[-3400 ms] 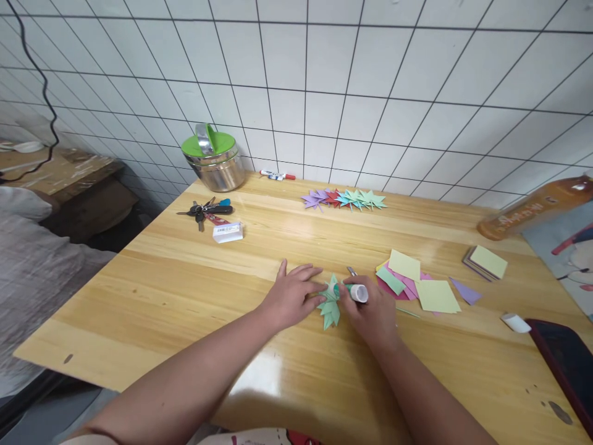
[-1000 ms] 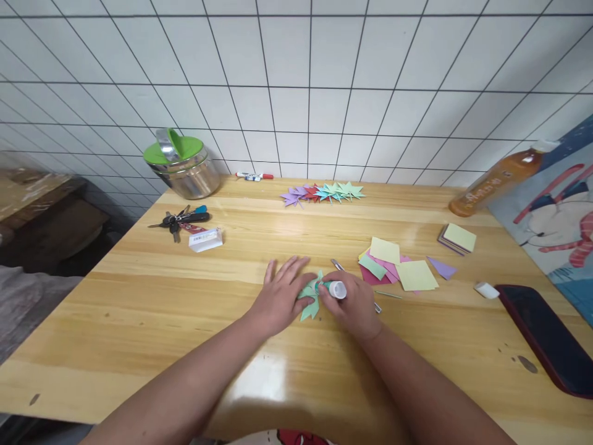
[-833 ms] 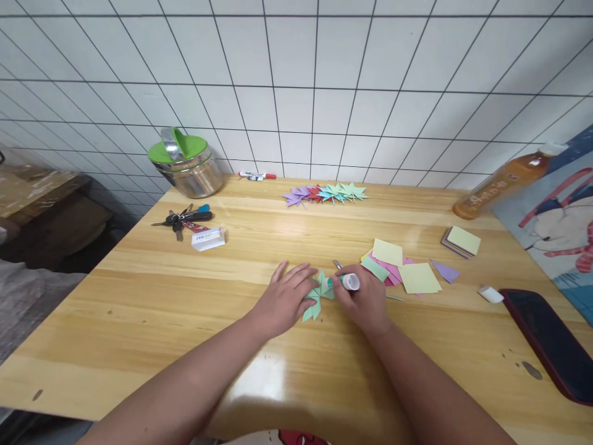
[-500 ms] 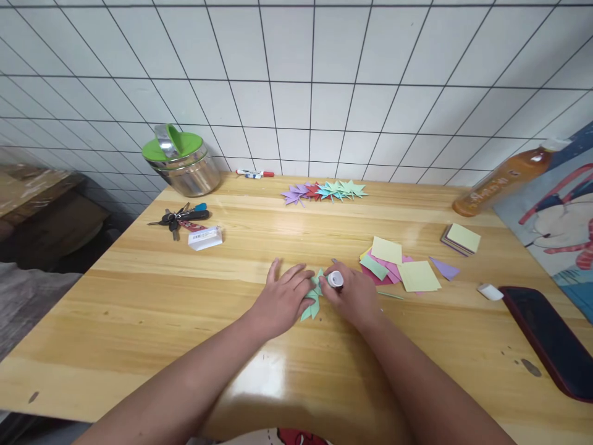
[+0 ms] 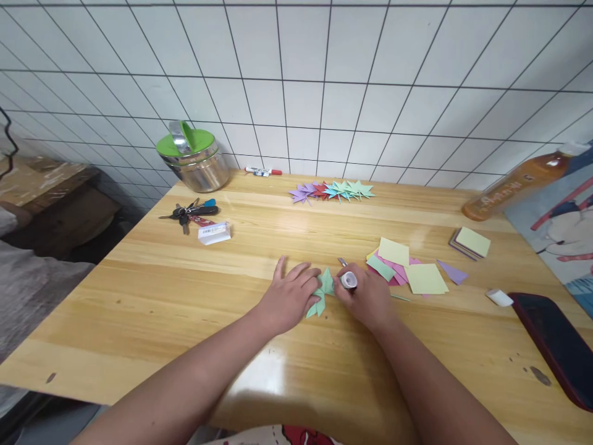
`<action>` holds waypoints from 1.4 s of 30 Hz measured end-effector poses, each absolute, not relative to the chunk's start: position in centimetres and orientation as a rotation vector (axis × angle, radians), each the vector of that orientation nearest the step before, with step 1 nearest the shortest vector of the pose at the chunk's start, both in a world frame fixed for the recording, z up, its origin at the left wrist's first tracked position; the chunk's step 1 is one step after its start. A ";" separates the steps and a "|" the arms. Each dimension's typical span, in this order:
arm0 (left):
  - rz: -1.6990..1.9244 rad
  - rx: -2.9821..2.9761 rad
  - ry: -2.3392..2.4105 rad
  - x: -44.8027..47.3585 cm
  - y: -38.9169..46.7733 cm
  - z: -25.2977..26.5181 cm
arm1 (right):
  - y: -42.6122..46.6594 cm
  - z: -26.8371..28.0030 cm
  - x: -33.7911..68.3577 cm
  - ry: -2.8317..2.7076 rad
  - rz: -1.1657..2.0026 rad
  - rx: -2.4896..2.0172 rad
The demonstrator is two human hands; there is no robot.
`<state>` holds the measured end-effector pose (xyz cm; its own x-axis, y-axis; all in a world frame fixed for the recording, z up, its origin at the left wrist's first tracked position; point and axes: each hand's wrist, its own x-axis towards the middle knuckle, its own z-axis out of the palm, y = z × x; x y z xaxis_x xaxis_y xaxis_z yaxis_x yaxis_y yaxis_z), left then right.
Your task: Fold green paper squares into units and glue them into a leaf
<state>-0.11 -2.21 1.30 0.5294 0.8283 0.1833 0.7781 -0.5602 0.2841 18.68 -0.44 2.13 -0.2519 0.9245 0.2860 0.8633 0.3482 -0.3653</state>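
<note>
Light green folded paper leaves (image 5: pixel 327 281) lie on the table in front of me, joined in a pointed cluster. My left hand (image 5: pixel 290 296) holds the cluster down from the left, thumb and fingertips on the paper and the outer fingers spread. A white glue stick (image 5: pixel 349 280) is in the closed grip of my right hand (image 5: pixel 369 296), just right of the leaves. Its round end faces up toward me, and its lower tip is hidden by the fingers. A craft knife tip or similar grey piece (image 5: pixel 342 262) pokes out behind the right hand.
Loose coloured paper squares (image 5: pixel 427 279) lie right of my hands, near a stacked pad (image 5: pixel 470 241), a white cap (image 5: pixel 499 298) and a phone (image 5: pixel 553 346). Finished paper leaves (image 5: pixel 331 190), a steel pot (image 5: pixel 199 164), keys (image 5: pixel 189 212) and a bottle (image 5: pixel 516 185) stand or lie farther back.
The view has shifted slightly, so everything sits farther right. My right hand with the glue stick has slid a little right, showing more of the green leaf. My left hand keeps its hold.
</note>
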 end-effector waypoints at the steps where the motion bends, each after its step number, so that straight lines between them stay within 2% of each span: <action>1: 0.445 2.594 1.375 -0.1 -2.2 1.3 | -0.5 2.2 18.8 -2.173 0.189 -1.566; 11: 0.450 2.502 1.294 -0.6 -1.7 1.0 | -1.2 2.6 19.2 -1.884 0.273 -1.474; 17: 0.436 2.501 1.384 -0.8 -1.7 0.6 | -0.9 2.5 18.3 -2.008 0.195 -1.387; 25: 0.220 2.624 1.422 -0.8 -1.6 -0.5 | -0.2 1.2 17.4 -2.237 0.185 -1.475; 34: 0.309 2.609 1.387 -1.0 -1.6 -0.2 | -0.6 2.3 19.2 -1.908 0.279 -1.464; 42: 0.489 2.642 1.271 -0.7 -1.6 1.1 | -2.0 2.9 20.4 -2.188 0.217 -1.027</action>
